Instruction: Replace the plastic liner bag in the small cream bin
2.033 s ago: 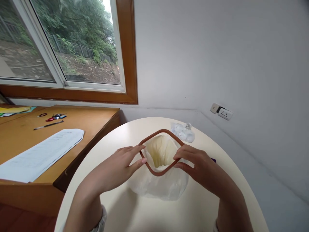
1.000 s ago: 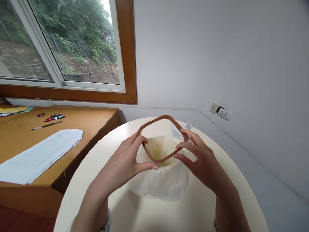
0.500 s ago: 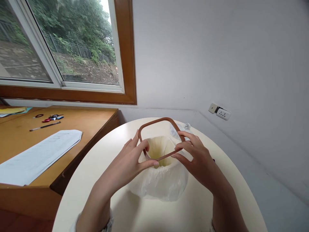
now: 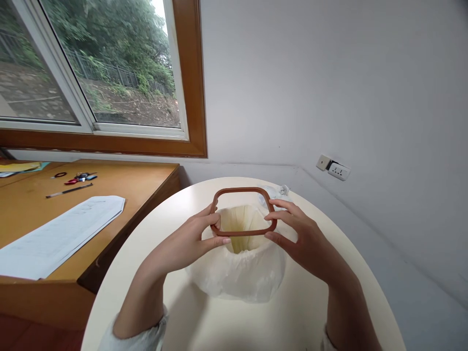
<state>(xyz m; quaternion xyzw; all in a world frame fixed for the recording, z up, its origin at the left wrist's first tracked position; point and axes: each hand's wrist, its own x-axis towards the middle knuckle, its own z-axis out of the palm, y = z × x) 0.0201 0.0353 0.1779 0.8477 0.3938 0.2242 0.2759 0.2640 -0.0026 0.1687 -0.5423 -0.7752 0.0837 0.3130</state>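
A brown rounded rectangular ring [image 4: 243,234], like the rim of a trash can, is held between both hands. My left hand [image 4: 193,239] pinches its left end, thumb along the near side. At the right end, my right hand [image 4: 298,234] grips the ring with thumb and fingers. Just below it stands a trash can lined with a white plastic bag [image 4: 241,278]. The bag is folded over the can's mouth and hangs down around the outside. Through the ring I see the yellowish inside of the can.
The can stands on a round cream table [image 4: 153,243], with a crumpled clear plastic bag [image 4: 284,191] behind it. On the left, a wooden desk [image 4: 146,180] bears papers [image 4: 69,231], a pen [image 4: 69,190] and keys [image 4: 82,176]. A wall socket [image 4: 339,170] is at the right.
The ring has turned from a slanted position to nearly level with the can's mouth. Its far side has dropped. Both hands still hold it, the left shifted slightly outward.
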